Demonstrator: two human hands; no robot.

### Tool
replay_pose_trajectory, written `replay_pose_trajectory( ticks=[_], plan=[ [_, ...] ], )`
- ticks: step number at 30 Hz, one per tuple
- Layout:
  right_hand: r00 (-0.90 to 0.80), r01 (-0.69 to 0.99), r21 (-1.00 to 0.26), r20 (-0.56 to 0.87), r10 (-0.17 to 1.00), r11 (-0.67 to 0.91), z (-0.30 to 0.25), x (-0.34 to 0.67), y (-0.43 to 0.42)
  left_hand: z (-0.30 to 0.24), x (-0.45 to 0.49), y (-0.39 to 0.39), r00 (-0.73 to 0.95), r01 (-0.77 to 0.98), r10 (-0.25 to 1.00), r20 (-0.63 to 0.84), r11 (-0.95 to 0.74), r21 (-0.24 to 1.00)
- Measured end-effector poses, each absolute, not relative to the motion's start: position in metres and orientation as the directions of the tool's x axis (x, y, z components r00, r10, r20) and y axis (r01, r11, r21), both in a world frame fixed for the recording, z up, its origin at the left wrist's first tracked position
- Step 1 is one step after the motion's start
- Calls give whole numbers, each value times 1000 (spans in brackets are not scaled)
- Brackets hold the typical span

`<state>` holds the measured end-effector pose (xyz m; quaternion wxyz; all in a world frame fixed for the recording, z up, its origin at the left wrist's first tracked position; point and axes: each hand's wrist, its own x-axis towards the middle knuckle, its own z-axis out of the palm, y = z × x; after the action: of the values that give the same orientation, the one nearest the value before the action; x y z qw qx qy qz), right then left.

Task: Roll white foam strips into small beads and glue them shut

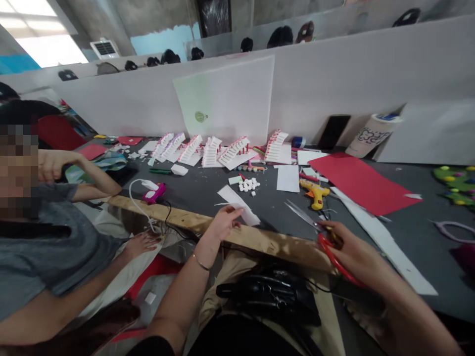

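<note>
My left hand [221, 223] pinches the near end of a white paper strip [237, 201] that lies on the grey table by its wooden front edge [260, 240]. My right hand [351, 252] grips red-handled scissors [326, 237], whose open blades [300, 213] point left toward the strip without touching it. A yellow glue gun [314, 192] lies just beyond the blades. A cluster of small white beads [248, 185] sits behind the strip.
A row of white paper stair models [211, 149] stands at the back, before a white board [230, 99]. Red paper [358, 182], a long white strip [386, 242], a paper cup [371, 134] lie right. Another person [44, 247] sits left, near a pink glue gun [155, 193].
</note>
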<state>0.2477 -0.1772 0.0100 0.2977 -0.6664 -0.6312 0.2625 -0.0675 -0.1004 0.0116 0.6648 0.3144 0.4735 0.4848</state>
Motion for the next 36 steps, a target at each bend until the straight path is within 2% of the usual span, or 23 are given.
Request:
replay_pose_trajectory(
  ticks=[4,11,15,16,18,20,21,23,25,28,32,34,36],
  plan=[
    [93,861,-502,3,996,-79,-2,292,-136,23,-65,-84,91,-427,917,-389,389,816],
    [30,920,-392,131,991,24,-28,358,-96,20,-47,-75,97,-538,887,-451,428,726],
    [36,956,-291,260,965,43,-22,343,-99,15,-33,-75,115,-590,887,-447,423,688],
    [47,940,-335,296,954,58,-17,327,-102,14,-28,-76,120,-602,889,-442,420,679],
    [60,824,-560,238,969,86,-5,282,-107,14,-15,-79,128,-627,893,-432,410,662],
    [-36,575,-813,87,996,92,3,230,-106,15,-2,-82,137,-647,898,-418,401,648],
    [-104,445,-891,44,994,86,5,208,-103,15,3,-84,143,-654,901,-410,397,643],
    [-130,322,-945,6,991,48,6,177,-96,16,9,-84,154,-655,905,-398,395,645],
    [-150,336,-942,-49,987,5,6,169,-88,15,6,-81,135,-639,911,-390,381,669],
    [-190,424,-905,-118,975,-27,6,186,-77,12,-14,-69,46,-574,926,-376,332,748],
    [-211,552,-834,-150,966,-9,-2,215,-62,4,-42,-51,-24,-407,950,-312,276,871],
    [-199,647,-762,-126,972,34,-9,222,-55,1,-49,-44,-87,-229,977,-196,172,958],
    [-163,752,-651,-29,986,105,-13,224,-51,-1,-50,-39,-96,76,995,1,7,997]
  ],
)
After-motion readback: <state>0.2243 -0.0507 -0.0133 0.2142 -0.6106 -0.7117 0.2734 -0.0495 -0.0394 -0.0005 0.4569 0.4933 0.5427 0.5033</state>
